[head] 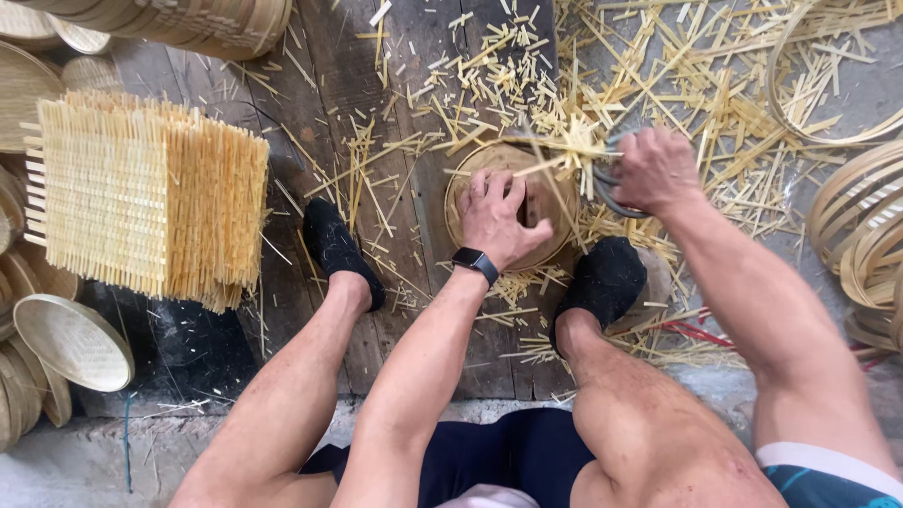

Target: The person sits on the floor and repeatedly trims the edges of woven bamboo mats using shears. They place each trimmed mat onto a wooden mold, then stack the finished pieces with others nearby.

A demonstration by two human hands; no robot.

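Observation:
My left hand (497,218) presses flat on a small round woven bamboo tray (555,202) that lies on the wooden floorboards between my feet. A dark watch sits on that wrist. My right hand (656,169) is shut on dark metal shears (607,183) at the tray's right rim, where a tuft of protruding bamboo strip ends (576,150) sticks out. The blades are mostly hidden by the strips and my hand.
A stack of square woven bamboo mats (150,193) stands at left. Round finished trays (71,341) lie at lower left and bamboo hoops (861,235) at right. Cut strip offcuts (696,85) litter the floor. My feet wear black shoes (334,246).

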